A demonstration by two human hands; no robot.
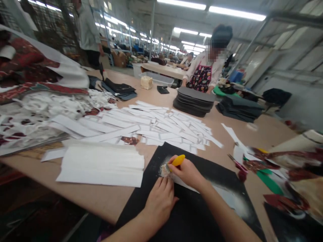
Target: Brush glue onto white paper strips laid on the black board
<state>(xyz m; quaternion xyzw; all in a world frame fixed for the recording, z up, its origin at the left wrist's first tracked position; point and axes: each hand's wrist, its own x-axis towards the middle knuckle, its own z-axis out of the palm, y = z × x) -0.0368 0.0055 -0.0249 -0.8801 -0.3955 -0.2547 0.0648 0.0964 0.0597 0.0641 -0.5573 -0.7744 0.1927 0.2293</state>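
My right hand (185,173) grips a yellow-handled brush (178,160), its bristles (164,170) caked with something pale. The bristles touch a white paper strip (185,184) lying on a black board (202,168) smeared with white residue. My left hand (160,201) rests on the board right next to the bristles, its fingertips at the strip's end. A neat stack of white strips (101,164) lies just left of the board, and many loose strips (151,126) are scattered beyond it.
Stacks of dark sole-shaped pieces (194,99) stand on the wooden table (83,198) ahead. Pink-handled scissors (236,163) and printed material (285,161) lie to the right, with more printed material (22,64) at left. A co-worker in an apron (205,72) stands across the table.
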